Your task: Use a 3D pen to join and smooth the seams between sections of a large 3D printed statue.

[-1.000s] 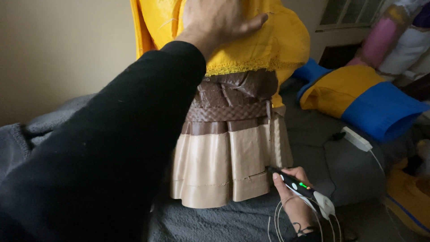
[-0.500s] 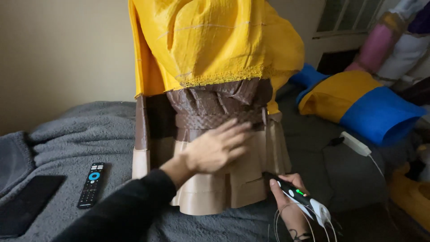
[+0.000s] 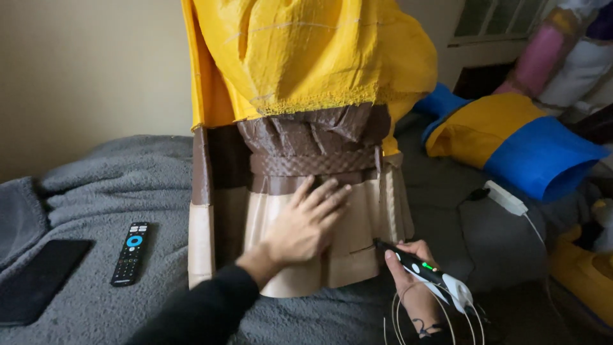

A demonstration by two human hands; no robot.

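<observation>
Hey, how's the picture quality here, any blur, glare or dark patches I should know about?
Head view: soft daylight, brightest on the yellow cloth; no harsh glare. The left hand on the beige skirt is sharp; the right hand with the black tool sits in dimmer light, and the lower corners are dark.

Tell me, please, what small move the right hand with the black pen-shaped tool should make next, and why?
Probably bring the black pen-shaped tool in the right hand up to the beige pleated skirt: its tip sits just beside the lower hem, while the left hand lies flat on the pleats, steadying them.
</observation>
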